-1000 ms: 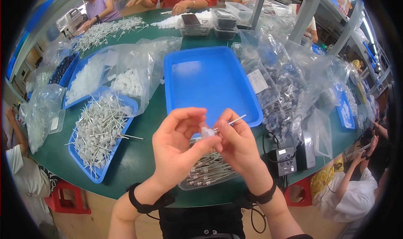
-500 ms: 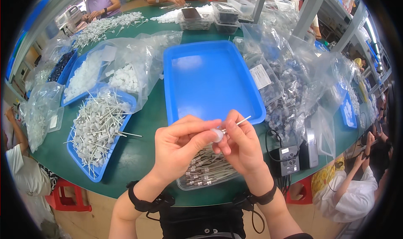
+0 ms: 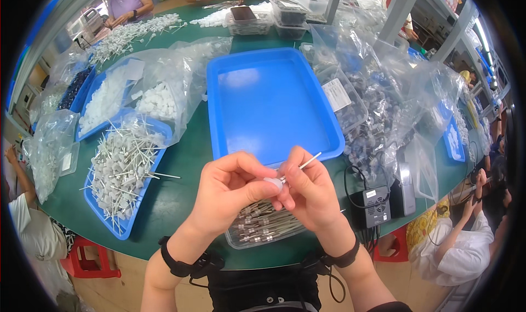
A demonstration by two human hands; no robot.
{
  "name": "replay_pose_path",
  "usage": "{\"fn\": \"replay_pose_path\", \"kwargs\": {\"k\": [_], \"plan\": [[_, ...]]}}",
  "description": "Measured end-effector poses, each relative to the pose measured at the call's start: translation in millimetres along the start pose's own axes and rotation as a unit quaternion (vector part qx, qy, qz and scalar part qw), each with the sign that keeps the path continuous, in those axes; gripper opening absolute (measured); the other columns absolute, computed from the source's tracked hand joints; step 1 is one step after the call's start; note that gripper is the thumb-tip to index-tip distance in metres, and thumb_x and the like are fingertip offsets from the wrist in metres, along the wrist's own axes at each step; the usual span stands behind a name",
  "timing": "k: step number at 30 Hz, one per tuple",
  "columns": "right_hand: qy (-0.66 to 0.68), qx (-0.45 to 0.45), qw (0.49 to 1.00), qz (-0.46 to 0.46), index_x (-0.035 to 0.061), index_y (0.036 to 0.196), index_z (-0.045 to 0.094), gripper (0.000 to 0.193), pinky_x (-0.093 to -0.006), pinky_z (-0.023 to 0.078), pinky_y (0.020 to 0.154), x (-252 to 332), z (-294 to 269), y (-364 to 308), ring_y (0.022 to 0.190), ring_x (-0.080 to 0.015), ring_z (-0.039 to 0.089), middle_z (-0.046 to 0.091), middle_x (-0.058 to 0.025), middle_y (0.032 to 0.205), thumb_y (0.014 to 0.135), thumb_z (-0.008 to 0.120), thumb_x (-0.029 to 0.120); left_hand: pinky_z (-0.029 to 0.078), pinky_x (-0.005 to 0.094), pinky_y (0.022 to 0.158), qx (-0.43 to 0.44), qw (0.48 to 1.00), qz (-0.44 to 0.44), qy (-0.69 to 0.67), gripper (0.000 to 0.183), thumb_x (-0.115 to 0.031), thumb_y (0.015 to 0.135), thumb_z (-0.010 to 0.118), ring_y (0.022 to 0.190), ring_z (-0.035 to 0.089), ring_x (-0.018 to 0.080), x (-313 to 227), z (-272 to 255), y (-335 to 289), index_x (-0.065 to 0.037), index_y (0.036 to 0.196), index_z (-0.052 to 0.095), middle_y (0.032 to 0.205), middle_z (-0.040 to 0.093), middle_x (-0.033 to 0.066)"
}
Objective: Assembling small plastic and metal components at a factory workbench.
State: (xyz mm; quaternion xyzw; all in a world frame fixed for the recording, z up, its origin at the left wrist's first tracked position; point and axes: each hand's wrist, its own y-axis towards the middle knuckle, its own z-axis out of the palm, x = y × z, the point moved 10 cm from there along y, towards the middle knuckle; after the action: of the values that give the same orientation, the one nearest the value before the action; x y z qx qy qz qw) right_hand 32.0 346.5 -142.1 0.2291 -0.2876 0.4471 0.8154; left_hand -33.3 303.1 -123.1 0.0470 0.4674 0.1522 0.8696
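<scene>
Between thumb and fingers, my left hand [image 3: 226,187] pinches a small translucent white plastic cap [image 3: 275,182]. My right hand [image 3: 311,190] grips a thin metal rod [image 3: 310,160], whose free end sticks out up and to the right. The rod's lower end meets the cap; the fingers hide how far it goes in. Below both hands is a clear plastic box [image 3: 236,243] holding many metal rods [image 3: 266,220] with thicker silvery ends. A large blue tray [image 3: 268,106] lies just beyond my fingertips.
At left, a blue tray [image 3: 127,231] is heaped with white-capped rods [image 3: 121,172]; bags and trays of white caps [image 3: 156,102] lie behind it. Bagged grey parts [image 3: 378,112] and a black boxy device [image 3: 376,208] with cables are on the right. Several people sit around the green table [image 3: 181,202].
The rod and cap have shifted slightly left and down with both hands. My left fingers are now more curled around the cap. The whole view has moved a little.
</scene>
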Motion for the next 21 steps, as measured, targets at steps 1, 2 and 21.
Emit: {"fn": "replay_pose_path", "kwargs": {"k": [1, 2, 21], "plan": [[0.000, -0.001, 1.000, 0.000, 0.0035, 0.084, 0.046, 0.013, -0.0268, 0.048, 0.057, 0, 0, -1, 0.054, -0.0106, 0.052, 0.057, -0.0075, 0.069, 0.091, 0.050, 0.013, 0.052, 0.0296, 0.063, 0.003, 1.000, -0.013, -0.015, 0.014, 0.007, 0.077, 0.060, 0.070, 0.062, 0.0203, 2, 0, 0, 0.006, 0.091, 0.058, 0.080, 0.062, 0.0135], [-0.003, 0.000, 1.000, -0.007, 0.0034, 0.084, 0.046, 0.012, -0.0272, 0.048, 0.057, 1, -1, -2, 0.055, -0.0110, 0.053, 0.058, -0.0079, 0.069, 0.090, 0.050, 0.012, 0.052, 0.0296, 0.063, 0.003, 1.000, -0.014, -0.015, 0.014, 0.007, 0.077, 0.060, 0.070, 0.062, 0.0203, 3, -1, 1, 0.006, 0.091, 0.058, 0.080, 0.062, 0.0135], [-0.496, -0.241, 0.806, -0.216, -0.0042, 0.109, 0.050, 0.036, -0.0261, 0.048, 0.069, 79, -47, -9, 0.080, -0.0155, 0.059, 0.060, -0.0138, 0.099, 0.079, 0.064, 0.010, 0.041, 0.0224, 0.073, -0.115, 0.895, -0.025, 0.429, 0.018, -0.010, 0.086, 0.054, 0.082, 0.052, 0.0079, -57, -58, -10, 0.001, 0.099, 0.057, 0.088, 0.058, 0.0015]]}}
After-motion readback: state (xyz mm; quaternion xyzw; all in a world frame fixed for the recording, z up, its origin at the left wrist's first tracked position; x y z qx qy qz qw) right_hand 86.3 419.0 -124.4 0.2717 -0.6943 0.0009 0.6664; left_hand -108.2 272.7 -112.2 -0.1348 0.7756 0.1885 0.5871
